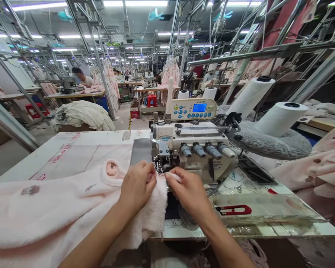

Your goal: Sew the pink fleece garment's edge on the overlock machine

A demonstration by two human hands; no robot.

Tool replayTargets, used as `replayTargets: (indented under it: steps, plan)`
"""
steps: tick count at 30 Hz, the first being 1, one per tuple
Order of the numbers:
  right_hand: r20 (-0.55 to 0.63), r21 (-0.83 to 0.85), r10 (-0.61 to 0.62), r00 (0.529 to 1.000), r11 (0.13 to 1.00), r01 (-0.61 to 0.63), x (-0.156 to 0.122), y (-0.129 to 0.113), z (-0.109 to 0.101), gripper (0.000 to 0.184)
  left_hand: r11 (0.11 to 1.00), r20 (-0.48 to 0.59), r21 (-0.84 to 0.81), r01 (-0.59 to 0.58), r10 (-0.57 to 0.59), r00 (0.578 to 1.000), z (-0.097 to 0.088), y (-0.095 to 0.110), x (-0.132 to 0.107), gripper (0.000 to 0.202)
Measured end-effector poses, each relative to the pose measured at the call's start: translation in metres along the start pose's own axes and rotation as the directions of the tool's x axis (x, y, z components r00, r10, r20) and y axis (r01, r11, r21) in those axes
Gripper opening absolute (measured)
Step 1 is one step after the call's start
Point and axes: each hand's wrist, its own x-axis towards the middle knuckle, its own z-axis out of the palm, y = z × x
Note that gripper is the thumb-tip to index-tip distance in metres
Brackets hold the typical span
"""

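Note:
A pale pink fleece garment (53,203) lies across the sewing table and hangs over its front edge. My left hand (138,184) rests on the fabric with fingers curled, gripping its edge just in front of the needle area. My right hand (188,188) pinches the same fabric edge between thumb and fingers, right beside the presser foot (160,167) of a white overlock sewing machine (195,147). The two hands almost touch.
A control panel (194,108) with a blue screen sits behind the machine. White rolls (279,119) and grey fleece lie at the right, more pink fabric (321,163) beyond. Red-handled snips (234,210) lie on the table. A person works at a far table on the left.

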Motion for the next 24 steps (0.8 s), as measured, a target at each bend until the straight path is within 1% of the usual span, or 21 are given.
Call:
replayTargets:
  steps: [3,7,12,18,22,24]
  plan:
    - [-0.016,0.007,-0.018,1.000,1.000,0.019,-0.002,0.002,0.002,0.027,1.000,-0.012,0.007,0.007,-0.007,1.000,0.003,-0.001,-0.001,0.010]
    - [-0.079,-0.028,-0.071,0.994,0.997,0.070,-0.004,0.006,0.008,0.026,1.000,-0.013,0.009,0.010,-0.010,1.000,0.005,-0.001,-0.002,0.010]
    - [-0.159,-0.100,-0.149,0.976,0.986,0.134,-0.007,0.012,0.016,0.018,1.000,-0.027,0.021,-0.009,0.010,1.000,0.006,0.000,-0.001,0.012]
    - [-0.215,-0.222,-0.248,0.945,0.954,0.200,-0.008,0.013,0.020,0.016,0.998,-0.051,0.059,-0.025,0.028,0.998,0.010,0.000,0.000,0.013]
    - [-0.273,-0.347,-0.298,0.915,0.917,0.195,-0.004,0.015,0.029,0.021,0.991,-0.057,0.129,-0.025,0.032,0.998,0.014,-0.001,0.002,0.012]
    - [-0.273,-0.413,-0.287,0.918,0.897,0.158,-0.002,0.014,0.031,0.023,0.985,-0.056,0.173,-0.013,0.023,0.998,0.014,0.001,0.003,0.012]
